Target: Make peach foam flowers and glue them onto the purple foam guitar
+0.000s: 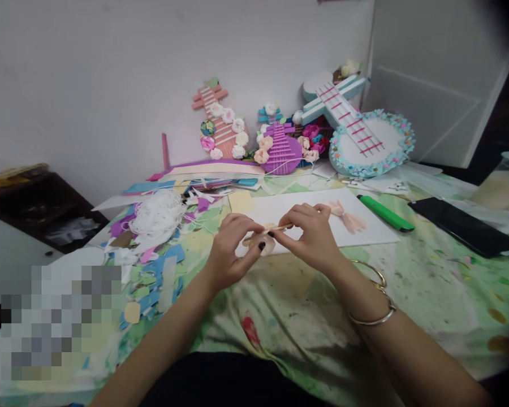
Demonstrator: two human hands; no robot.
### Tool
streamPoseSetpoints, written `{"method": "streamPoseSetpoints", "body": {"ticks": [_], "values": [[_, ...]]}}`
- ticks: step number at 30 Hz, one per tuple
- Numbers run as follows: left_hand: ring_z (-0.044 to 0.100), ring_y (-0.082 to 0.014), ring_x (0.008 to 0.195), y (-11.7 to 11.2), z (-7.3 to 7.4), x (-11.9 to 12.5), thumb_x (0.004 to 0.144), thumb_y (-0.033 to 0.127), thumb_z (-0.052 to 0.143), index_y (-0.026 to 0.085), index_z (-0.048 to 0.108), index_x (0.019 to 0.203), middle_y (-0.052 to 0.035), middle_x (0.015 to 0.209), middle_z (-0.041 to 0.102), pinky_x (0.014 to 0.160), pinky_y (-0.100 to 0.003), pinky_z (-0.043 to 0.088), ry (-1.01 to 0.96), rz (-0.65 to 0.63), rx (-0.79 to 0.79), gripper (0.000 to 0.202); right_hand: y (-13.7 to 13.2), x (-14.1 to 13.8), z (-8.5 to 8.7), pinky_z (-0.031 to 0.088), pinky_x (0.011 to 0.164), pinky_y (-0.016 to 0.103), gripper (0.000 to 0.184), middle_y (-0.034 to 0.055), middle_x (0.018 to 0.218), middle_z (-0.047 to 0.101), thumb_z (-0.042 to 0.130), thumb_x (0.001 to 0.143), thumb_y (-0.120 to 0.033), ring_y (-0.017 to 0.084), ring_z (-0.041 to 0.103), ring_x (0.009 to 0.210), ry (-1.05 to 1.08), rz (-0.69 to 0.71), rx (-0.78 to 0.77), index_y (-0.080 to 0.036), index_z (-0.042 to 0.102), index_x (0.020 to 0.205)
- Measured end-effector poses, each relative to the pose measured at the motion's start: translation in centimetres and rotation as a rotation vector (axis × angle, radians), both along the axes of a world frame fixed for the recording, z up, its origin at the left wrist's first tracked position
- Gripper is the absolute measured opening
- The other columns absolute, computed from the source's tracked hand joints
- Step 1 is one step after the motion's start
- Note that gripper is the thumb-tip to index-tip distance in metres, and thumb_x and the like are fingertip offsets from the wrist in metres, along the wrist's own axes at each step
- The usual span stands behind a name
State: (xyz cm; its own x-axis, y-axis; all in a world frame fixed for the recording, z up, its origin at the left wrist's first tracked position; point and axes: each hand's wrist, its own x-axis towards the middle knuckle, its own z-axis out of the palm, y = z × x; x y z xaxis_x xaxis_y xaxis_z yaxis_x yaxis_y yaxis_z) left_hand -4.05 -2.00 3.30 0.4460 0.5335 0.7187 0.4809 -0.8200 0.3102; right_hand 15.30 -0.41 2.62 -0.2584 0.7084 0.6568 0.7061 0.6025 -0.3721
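My left hand (234, 249) and my right hand (307, 234) meet in front of me, thumbs and fingers pinched together. Between them they hold a thin, pale cream paper strip (275, 228), partly covered by the fingers; a looser, thin pale piece hangs below it. The hands are over the near edge of a white board (280, 203). On that board, right of my right hand, lies a peach crepe-paper piece (346, 217), gathered in the middle and fanned at its ends.
A green cutter (385, 213) and a black phone-like slab (466, 226) lie to the right. White string (159, 217) is heaped left, near coloured paper scraps (152, 294). Along the wall lean decorated paper instruments: pink (227, 135), purple (284, 151) and light blue (356, 148).
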Motion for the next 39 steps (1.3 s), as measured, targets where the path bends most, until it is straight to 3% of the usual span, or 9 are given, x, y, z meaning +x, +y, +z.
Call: {"method": "streamPoseSetpoints", "body": {"ticks": [6, 12, 29, 39], "values": [[0.051, -0.0229, 0.09, 0.1, -0.4, -0.1, 0.081, 0.024, 0.053, 0.015, 0.056, 0.102, -0.0088, 0.086, 0.063, 0.082, -0.039, 0.041, 0.057, 0.077, -0.031, 0.022, 0.0, -0.4, -0.5, 0.018, 0.082, 0.036, 0.022, -0.0003, 0.077, 0.062, 0.057, 0.083, -0.038, 0.014, 0.052, 0.075, -0.066, 0.007, 0.146, -0.019, 0.06, 0.074], [0.051, -0.0226, 0.094, 0.2, -0.5, 0.0, 0.083, 0.014, 0.048, 0.015, 0.056, 0.103, -0.0084, 0.088, 0.066, 0.085, -0.04, 0.041, 0.097, 0.13, -0.003, 0.021, 0.1, -0.6, -0.8, 0.018, 0.084, 0.038, 0.021, 0.0009, 0.078, 0.062, 0.056, 0.084, -0.037, 0.016, 0.05, 0.078, -0.136, -0.027, 0.232, -0.018, 0.059, 0.074], [0.052, -0.0215, 0.09, 0.9, -1.5, -0.2, 0.085, 0.021, 0.053, 0.017, 0.059, 0.084, -0.005, 0.078, 0.064, 0.083, -0.038, 0.039, 0.178, 0.273, 0.148, 0.007, 0.1, -0.7, -0.8, 0.019, 0.085, 0.039, 0.022, 0.0019, 0.076, 0.061, 0.056, 0.084, -0.037, 0.018, 0.05, 0.079, -0.156, -0.078, 0.224, -0.018, 0.06, 0.074], [0.049, -0.021, 0.087, 0.9, -1.7, 0.1, 0.086, 0.021, 0.05, 0.018, 0.066, 0.092, -0.0072, 0.083, 0.063, 0.08, -0.038, 0.039, 0.212, 0.294, 0.127, 0.016, 0.0, -1.1, -1.0, 0.018, 0.085, 0.04, 0.023, 0.0034, 0.076, 0.062, 0.052, 0.087, -0.035, 0.018, 0.048, 0.08, -0.189, -0.106, 0.257, -0.017, 0.059, 0.072]]}}
